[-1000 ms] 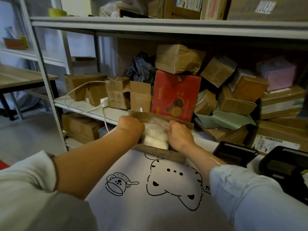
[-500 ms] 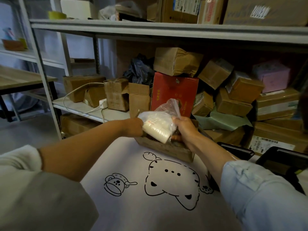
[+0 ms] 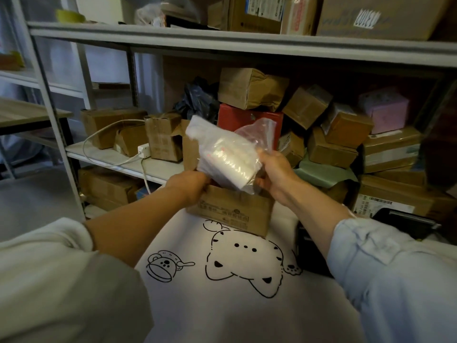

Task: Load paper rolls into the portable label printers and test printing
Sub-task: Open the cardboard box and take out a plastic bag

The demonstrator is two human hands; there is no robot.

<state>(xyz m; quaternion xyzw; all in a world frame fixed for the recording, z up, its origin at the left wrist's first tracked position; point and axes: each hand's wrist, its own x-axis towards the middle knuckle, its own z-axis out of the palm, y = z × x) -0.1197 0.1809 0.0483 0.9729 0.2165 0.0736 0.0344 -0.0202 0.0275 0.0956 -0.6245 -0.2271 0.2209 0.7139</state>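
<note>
The open brown cardboard box (image 3: 232,214) sits at the far edge of the white cartoon-printed cloth (image 3: 222,305). Just above its opening, the right hand (image 3: 274,174) has fingers clamped on a clear plastic bag of white paper rolls (image 3: 226,157), lifted clear of the box rim. The left hand (image 3: 190,186) grips the box's left rim. Right of the box lies a black label printer (image 3: 405,224), near the cloth's edge

Stockroom, metal shelving (image 3: 242,47), piled cardboard parcels (image 3: 306,105)
</note>
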